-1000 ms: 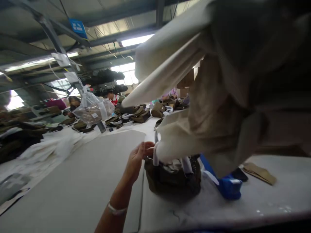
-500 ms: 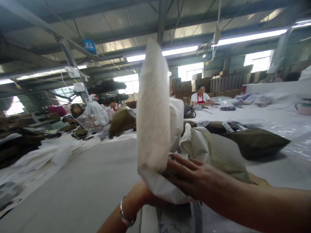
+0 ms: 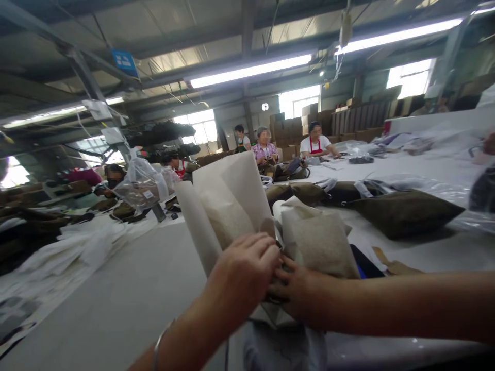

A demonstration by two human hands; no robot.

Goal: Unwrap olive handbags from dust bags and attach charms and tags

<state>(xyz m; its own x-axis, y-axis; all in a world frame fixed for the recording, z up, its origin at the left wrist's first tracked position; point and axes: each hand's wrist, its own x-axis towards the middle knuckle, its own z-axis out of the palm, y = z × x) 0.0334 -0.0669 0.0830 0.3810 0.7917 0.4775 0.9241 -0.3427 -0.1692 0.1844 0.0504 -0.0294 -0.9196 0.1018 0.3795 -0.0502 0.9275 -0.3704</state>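
My left hand (image 3: 245, 265), with a silver bangle on the wrist, has its fingers bent over the lower part of a paper-wrapped bundle (image 3: 228, 206). Loose whitish paper stands up from that bundle. Close against it, my right hand (image 3: 303, 291) presses in from the right, its fingers curled at the dark gap beside the left fingertips. What the right fingertips hold is hidden. Just behind the right hand sits a second paper-wrapped bundle (image 3: 320, 239).
Olive-green bags (image 3: 406, 211) lie on the white table (image 3: 127, 288) at the right. White sheets (image 3: 73, 252) are piled at the left. A clear plastic bag (image 3: 141, 180) hangs by a post. Several people sit beyond, one in a red apron (image 3: 315, 147).
The tall upright paper has lowered and opened out leftward. My left hand has come from beneath the bundle to its top side. My right hand's outstretched fingers have curled in.
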